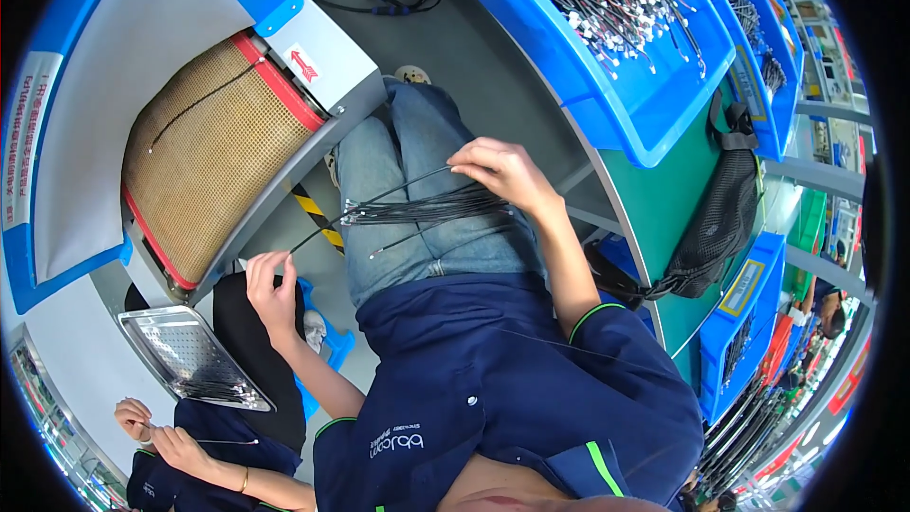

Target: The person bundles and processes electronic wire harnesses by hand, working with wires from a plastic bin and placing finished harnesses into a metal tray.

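Note:
My left hand (273,296) pinches one end of a thin black cable (316,231) near the edge of the machine. The cable stretches across my lap to my right hand (504,173), whose fingertips are closed on its other end. Beneath it, a bundle of black cables (427,209) with small pale connectors lies across my thighs. One loose cable (403,243) rests on my jeans just nearer to me than the bundle.
At left, a tan mesh conveyor belt (213,147) carries a single cable. A blue bin (654,128) of cables stands on the green table at right, near a black mesh bag (711,237). Lower left, a co-worker's hands (175,441) hold a cable beside a metal tray (156,322).

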A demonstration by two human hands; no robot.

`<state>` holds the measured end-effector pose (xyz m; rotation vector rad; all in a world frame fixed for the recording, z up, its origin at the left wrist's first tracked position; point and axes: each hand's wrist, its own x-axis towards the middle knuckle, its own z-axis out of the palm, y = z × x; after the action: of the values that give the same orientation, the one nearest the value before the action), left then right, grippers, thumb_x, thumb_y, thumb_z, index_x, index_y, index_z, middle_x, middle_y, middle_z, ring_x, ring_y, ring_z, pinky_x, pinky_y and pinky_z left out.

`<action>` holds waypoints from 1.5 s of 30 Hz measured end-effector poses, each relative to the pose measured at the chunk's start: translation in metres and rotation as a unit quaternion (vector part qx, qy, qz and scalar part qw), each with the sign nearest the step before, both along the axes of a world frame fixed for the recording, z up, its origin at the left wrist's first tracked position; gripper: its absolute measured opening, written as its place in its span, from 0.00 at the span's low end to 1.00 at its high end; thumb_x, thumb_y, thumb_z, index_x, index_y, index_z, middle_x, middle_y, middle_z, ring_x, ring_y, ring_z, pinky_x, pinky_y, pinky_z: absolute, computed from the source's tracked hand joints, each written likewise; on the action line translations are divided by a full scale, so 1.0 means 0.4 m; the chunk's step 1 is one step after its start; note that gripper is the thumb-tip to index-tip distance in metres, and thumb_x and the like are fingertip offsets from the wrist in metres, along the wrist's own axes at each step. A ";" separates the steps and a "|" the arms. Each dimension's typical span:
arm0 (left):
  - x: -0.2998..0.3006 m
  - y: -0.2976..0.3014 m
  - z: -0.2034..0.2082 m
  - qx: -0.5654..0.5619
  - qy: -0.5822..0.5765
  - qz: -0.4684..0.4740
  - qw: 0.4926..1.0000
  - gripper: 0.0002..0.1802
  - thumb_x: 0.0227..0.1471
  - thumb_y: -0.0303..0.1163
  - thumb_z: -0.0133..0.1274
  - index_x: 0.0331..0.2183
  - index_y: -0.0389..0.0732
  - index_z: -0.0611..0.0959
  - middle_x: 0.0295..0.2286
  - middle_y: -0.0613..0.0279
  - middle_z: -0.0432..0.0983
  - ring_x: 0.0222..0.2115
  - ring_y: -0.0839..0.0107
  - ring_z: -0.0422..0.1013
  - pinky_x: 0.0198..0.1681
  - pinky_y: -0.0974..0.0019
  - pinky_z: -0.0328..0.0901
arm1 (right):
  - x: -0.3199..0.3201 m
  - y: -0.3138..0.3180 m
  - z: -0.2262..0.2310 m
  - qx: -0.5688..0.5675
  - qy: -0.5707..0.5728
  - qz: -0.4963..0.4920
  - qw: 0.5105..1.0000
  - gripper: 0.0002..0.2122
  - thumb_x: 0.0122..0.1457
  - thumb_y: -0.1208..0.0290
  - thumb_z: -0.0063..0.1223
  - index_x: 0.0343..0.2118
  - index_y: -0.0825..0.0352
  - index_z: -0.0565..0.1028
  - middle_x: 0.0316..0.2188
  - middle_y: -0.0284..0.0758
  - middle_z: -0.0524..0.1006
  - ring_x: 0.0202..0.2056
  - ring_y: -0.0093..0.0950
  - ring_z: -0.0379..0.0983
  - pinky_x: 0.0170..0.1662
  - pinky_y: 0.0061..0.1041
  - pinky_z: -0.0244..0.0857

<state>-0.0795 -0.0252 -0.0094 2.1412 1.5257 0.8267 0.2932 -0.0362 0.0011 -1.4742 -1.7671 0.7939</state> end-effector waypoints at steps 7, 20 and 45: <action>-0.009 -0.018 0.014 0.001 -0.008 0.003 1.000 0.07 0.40 0.18 0.58 0.27 0.35 0.79 0.27 0.58 0.76 0.32 0.60 0.71 0.39 0.63 0.65 | 0.006 -0.019 0.032 -0.001 0.009 0.016 1.000 0.04 0.51 0.74 0.60 0.28 0.67 0.78 0.25 0.32 0.76 0.27 0.25 0.73 0.28 0.22 0.65; -0.107 0.035 0.071 0.001 -0.020 0.004 1.000 0.07 0.40 0.19 0.59 0.27 0.35 0.79 0.27 0.58 0.76 0.31 0.61 0.71 0.38 0.64 0.65 | -0.098 0.023 0.077 0.062 -0.011 0.056 0.996 0.04 0.49 0.76 0.59 0.28 0.67 0.76 0.24 0.32 0.75 0.26 0.28 0.72 0.29 0.25 0.65; -0.409 0.402 0.414 -0.055 -0.263 0.086 0.959 0.12 0.58 0.31 0.48 0.40 0.33 0.76 0.18 0.68 0.69 0.20 0.79 0.66 0.25 0.77 0.61 | -0.495 0.301 0.193 0.081 0.006 -0.047 0.996 0.06 0.51 0.70 0.57 0.31 0.65 0.76 0.31 0.37 0.74 0.36 0.36 0.72 0.40 0.32 0.66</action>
<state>-0.2433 0.1356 0.1563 1.5515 1.4350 1.2208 0.0953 0.0844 0.0784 -1.4296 -1.6967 0.5950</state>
